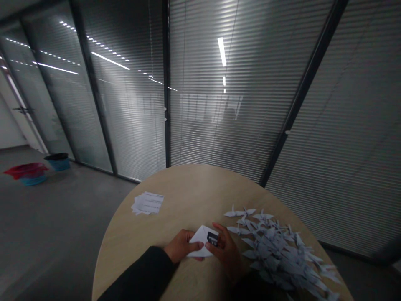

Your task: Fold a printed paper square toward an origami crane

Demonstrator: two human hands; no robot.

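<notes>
A partly folded white paper with a dark printed patch near its right side is held between my two hands, low over the round table. My left hand grips its left side, thumb on top and fingers underneath. My right hand holds the right edge with its thumb near the dark patch and its index finger raised at the top corner. To the right of my right hand lies a large heap of folded paper cranes.
A small stack of printed paper sheets lies at the table's left. On the floor at the far left stand a bin with a red liner and a bin with a black liner. Glass partitions with blinds rise behind the table.
</notes>
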